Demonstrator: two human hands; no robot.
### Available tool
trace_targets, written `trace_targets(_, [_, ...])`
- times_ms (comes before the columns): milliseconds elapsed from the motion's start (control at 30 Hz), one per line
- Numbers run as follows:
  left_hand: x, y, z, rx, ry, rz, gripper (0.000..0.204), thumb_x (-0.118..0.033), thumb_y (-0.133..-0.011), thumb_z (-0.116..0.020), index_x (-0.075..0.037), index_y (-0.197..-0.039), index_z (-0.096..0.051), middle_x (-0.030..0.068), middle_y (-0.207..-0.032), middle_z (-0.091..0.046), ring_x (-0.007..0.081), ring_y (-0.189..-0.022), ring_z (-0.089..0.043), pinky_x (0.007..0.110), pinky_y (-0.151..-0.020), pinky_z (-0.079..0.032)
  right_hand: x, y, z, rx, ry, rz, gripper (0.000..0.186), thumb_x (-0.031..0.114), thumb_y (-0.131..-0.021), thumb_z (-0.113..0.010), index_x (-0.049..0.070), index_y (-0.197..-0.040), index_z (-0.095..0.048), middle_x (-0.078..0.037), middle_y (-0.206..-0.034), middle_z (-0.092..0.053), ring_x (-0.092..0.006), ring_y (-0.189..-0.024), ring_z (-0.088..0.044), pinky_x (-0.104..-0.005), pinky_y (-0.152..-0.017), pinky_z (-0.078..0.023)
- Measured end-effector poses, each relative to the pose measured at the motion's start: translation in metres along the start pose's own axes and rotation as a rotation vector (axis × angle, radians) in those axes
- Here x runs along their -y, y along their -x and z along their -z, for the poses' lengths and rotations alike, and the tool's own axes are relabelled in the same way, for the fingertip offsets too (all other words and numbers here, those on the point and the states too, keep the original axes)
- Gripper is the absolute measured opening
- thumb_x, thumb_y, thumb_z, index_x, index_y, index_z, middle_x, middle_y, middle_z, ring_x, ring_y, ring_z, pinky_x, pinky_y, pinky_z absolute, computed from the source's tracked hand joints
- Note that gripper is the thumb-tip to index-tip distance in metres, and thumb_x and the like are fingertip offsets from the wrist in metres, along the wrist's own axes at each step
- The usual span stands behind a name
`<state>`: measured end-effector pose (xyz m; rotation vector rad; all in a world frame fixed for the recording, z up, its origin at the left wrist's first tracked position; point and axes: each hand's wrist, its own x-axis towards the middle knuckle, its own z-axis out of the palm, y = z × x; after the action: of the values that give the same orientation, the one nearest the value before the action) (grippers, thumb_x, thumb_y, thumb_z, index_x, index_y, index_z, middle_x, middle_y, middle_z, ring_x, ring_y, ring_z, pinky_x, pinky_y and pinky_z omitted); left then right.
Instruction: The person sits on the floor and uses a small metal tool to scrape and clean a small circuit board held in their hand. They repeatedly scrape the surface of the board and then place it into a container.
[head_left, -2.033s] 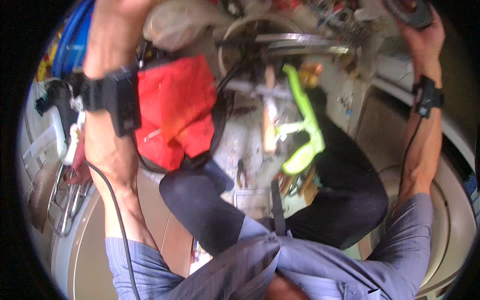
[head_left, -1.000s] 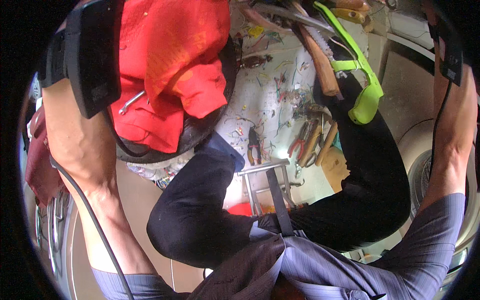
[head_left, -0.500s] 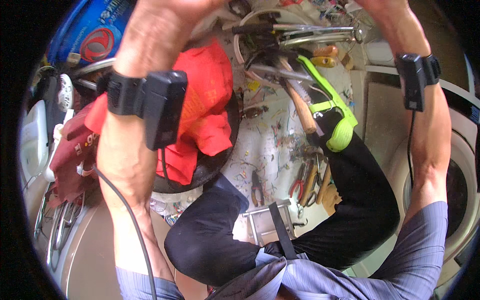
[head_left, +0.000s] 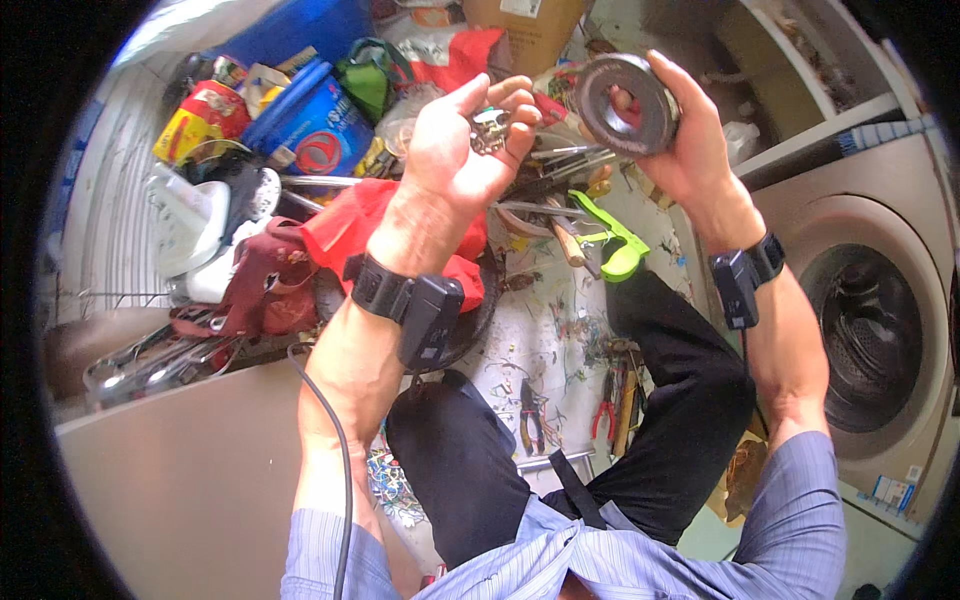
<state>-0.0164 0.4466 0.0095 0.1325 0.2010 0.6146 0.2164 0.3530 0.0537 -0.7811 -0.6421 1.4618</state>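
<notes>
Raised in front of me, my left hand [head_left: 450, 155] is turned palm up, its fingers curled round several small shiny metal pieces [head_left: 489, 131] whose exact kind I cannot make out. My right hand [head_left: 695, 150] grips a dark, thick ring-shaped disc [head_left: 652, 118] by its right edge; a fingertip shows through the hole. A small gap separates the disc from the left hand. Beneath the left forearm lies a red cloth [head_left: 350, 215] over a dark round basin [head_left: 478, 320]. Below the disc, a bright green plastic tool [head_left: 625, 255] lies beside a wooden handle [head_left: 570, 245].
Pliers [head_left: 531, 415] and red-handled pliers [head_left: 604, 412] lie on the littered floor [head_left: 510, 350] between my black-trousered legs. A blue bucket [head_left: 320, 130], white plastic pieces [head_left: 190, 225] and a maroon bag [head_left: 270, 285] crowd the left. A front-loading washing machine [head_left: 860, 210] stands at right; a cardboard box [head_left: 530, 35] is behind.
Both hands, mostly beyond the top edge before, are now in full view with the metal pieces and the ring-shaped disc. The view has tilted up, showing more of the far side.
</notes>
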Motion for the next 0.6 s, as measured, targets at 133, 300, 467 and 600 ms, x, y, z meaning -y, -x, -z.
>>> trace_targets(133, [0.019,0.068,-0.046,0.209,0.094,-0.055,0.042,-0.026,-0.111,-0.044,0.011,-0.117,-0.063,0.0222,-0.105,-0.071,0.0341,-0.097,-0.07,0.04,-0.085,-0.063,0.011,0.06,-0.02,0.07,-0.247,-0.01,0.047,0.042,-0.106,-0.052,-0.001,-0.122,-0.066,-0.019,-0.113,-0.072,-0.0304,-0.108,-0.068,-0.0519,-0.104,-0.053])
trace_targets(300, [0.004,0.175,-0.091,0.509,0.239,-0.245,0.04,-0.02,-0.11,-0.041,0.011,-0.127,-0.06,0.0292,-0.13,-0.066,0.0435,-0.126,-0.062,0.051,-0.107,-0.054,0.0,0.148,-0.046,-0.016,-0.271,0.058,0.065,0.049,-0.107,-0.045,-0.007,-0.139,-0.056,-0.03,-0.146,-0.055,-0.0422,-0.136,-0.052,-0.0549,-0.116,-0.042])
trace_targets(467, [0.048,0.231,-0.082,0.389,0.296,-0.276,0.04,-0.015,-0.107,-0.044,0.011,-0.133,-0.06,0.0296,-0.143,-0.059,0.0443,-0.141,-0.05,0.057,-0.12,-0.04,-0.023,0.196,-0.065,0.073,-0.373,-0.016,0.066,0.047,-0.106,-0.046,-0.009,-0.139,-0.055,-0.03,-0.145,-0.055,-0.0433,-0.136,-0.052,-0.0564,-0.116,-0.041])
trace_targets(600, [0.105,0.238,-0.069,0.361,0.341,-0.252,0.043,-0.018,-0.107,-0.044,0.009,-0.137,-0.059,0.0272,-0.148,-0.056,0.0413,-0.145,-0.046,0.054,-0.124,-0.034,-0.034,0.226,-0.075,0.003,-0.278,0.0,0.067,0.048,-0.107,-0.041,-0.01,-0.138,-0.056,-0.028,-0.142,-0.058,-0.0409,-0.133,-0.056,-0.0559,-0.112,-0.045])
